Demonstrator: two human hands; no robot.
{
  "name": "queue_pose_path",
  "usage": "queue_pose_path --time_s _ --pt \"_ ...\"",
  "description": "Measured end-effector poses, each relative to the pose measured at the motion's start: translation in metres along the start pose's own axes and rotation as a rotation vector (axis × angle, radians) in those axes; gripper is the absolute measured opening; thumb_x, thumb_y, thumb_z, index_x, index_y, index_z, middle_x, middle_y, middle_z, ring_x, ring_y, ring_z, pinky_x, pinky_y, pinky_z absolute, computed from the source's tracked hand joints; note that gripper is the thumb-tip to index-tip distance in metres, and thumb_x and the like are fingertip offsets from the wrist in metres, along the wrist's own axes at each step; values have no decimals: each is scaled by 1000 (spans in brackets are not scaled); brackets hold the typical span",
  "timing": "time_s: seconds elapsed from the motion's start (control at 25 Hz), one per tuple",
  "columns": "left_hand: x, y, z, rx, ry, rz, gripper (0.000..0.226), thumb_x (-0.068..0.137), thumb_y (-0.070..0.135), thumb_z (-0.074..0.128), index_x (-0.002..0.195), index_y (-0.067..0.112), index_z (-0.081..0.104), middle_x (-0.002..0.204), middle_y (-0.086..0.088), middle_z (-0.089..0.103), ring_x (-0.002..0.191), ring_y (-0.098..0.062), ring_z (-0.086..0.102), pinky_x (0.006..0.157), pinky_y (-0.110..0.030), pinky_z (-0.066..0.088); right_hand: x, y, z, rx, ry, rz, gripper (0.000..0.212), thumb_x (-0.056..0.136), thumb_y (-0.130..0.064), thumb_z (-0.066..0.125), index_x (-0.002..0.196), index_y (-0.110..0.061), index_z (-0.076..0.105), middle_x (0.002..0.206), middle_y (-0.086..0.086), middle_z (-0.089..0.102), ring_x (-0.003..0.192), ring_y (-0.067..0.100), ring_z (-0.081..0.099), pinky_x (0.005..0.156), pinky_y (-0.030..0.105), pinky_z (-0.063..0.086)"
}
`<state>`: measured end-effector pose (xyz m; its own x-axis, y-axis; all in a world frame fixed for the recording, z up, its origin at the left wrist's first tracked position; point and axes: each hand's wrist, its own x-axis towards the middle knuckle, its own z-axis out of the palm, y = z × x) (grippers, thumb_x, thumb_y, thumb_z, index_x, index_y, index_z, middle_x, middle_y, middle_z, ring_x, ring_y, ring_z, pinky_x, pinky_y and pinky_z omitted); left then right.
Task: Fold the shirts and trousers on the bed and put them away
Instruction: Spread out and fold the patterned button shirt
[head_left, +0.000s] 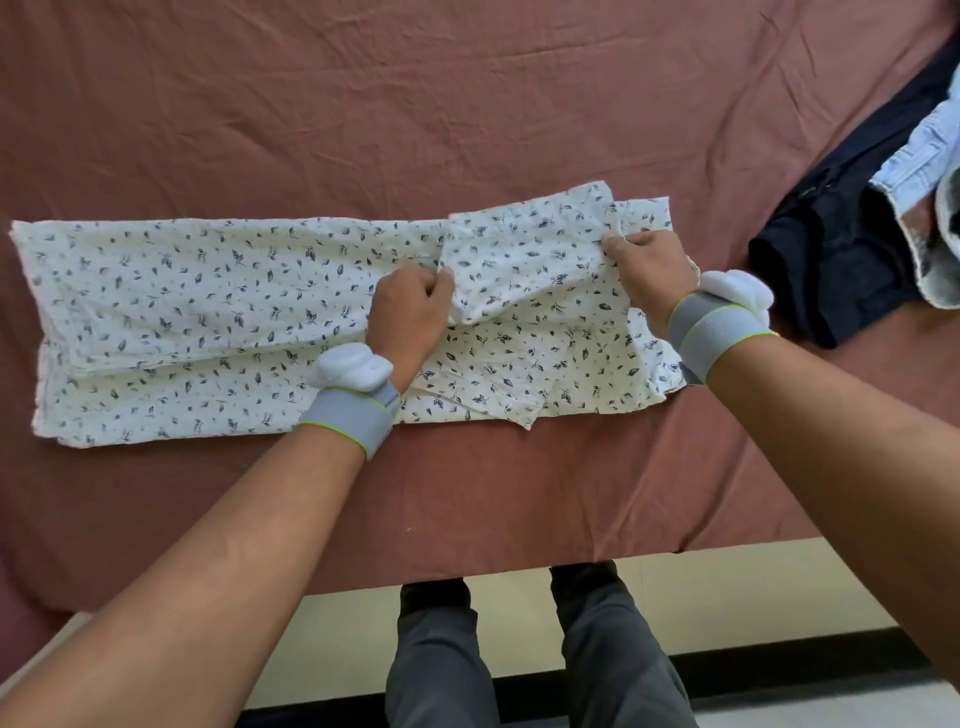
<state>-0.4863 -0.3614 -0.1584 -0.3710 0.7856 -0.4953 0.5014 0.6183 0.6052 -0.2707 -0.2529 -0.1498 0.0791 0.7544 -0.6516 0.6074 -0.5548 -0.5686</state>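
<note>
We have the floral garment (208, 322) laid lengthwise across the bed (467, 104), already narrowed into a long strip, which is why it lies parallel to the bed's near edge: from there we can reach both ends without walking round. Whether it is a shirt or trousers we cannot tell from the print alone.

Our left hand (410, 306) sits near the strip's middle, fingers curled, pinching a corner of the raised flap. Our right hand (649, 265) pinches the same flap near the strip's right end, fingers closed on the cloth's edge. Holding two corners keeps the flap taut, so it should land square rather than bunched. The flap is lifted off the layer beneath it, and we judge this to be a crosswise fold in hand, bringing the right end over toward the middle.

Each wrist carries a grey band (353, 415) with a white device on top.

Beyond the strip's right end, well apart from it, a dark garment (831, 260) lies heaped with pale denim (919, 156) on top, both unfolded. So we judge the task to be early: this piece is half folded, and nothing is put away.
</note>
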Motion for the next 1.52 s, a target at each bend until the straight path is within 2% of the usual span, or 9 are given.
queue_pose_path --time_s 0.28,0.44,0.64,0.76,0.88,1.0,1.24,1.4,1.52 --pt "-7 -12 3 -16 -9 117 48 97 43 56 56 22 41 72 9 44 83 -19 44 70 -29 31 -9 10 3 72 -54 -4 42 91 -36 61 63 -19 35 54 0 24 45 12 24 47 23 23" --pt "-5 -34 -1 -13 -158 173 36 91 46 64 101 13 75 128 3 60 124 -13 43 95 -31 45 -16 39 -5 150 -205 -28 49 82 -40 73 95 5 59 81 24 65 67 27 60 66 37 51" --pt "-3 -38 -4 70 -45 123 43 88 48 66 61 16 60 130 0 61 128 -16 41 101 -35 41 -20 47 -2 57 -98 -37 19 90 -24 68 84 -17 52 57 -3 36 41 6 31 50 26 31" --pt "-12 -32 -3 162 91 119 33 86 43 69 87 10 71 133 -2 58 131 -22 38 104 -45 39 -24 44 4 -70 30 -33 22 88 -29 67 99 -18 52 80 3 56 61 13 49 66 28 38" --pt "-25 -13 1 138 210 426 39 89 36 63 123 18 57 135 0 53 135 -22 34 113 -40 30 -43 41 4 -406 282 -519 38 86 -31 63 118 -12 51 114 7 58 104 24 55 88 31 37" --pt "-25 2 28 402 -51 536 61 98 43 43 152 21 27 160 -1 26 151 -17 9 121 -42 5 -51 38 31 -730 10 -902 64 94 -37 46 149 -9 29 158 14 21 146 32 19 115 48 21" --pt "-5 -46 53 738 -68 573 78 95 64 22 157 20 11 165 -2 11 152 -17 1 122 -47 7 -23 71 55 -1089 -210 -728 73 93 -64 9 154 -29 -8 162 -4 -13 148 19 -15 118 55 -5" --pt "-8 -35 47 691 -80 548 89 90 73 25 158 20 6 165 -4 6 152 -19 -3 121 -52 5 -27 57 44 -1091 -234 -753 74 92 -64 8 155 -26 2 163 -3 -5 150 19 -7 118 56 0" --pt "-39 -25 58 712 -130 684 107 80 81 40 158 15 4 165 -9 3 152 -24 -5 120 -56 -2 -21 29 19 -936 -128 -910 55 95 -37 35 142 -9 42 156 10 31 145 29 25 115 59 18"
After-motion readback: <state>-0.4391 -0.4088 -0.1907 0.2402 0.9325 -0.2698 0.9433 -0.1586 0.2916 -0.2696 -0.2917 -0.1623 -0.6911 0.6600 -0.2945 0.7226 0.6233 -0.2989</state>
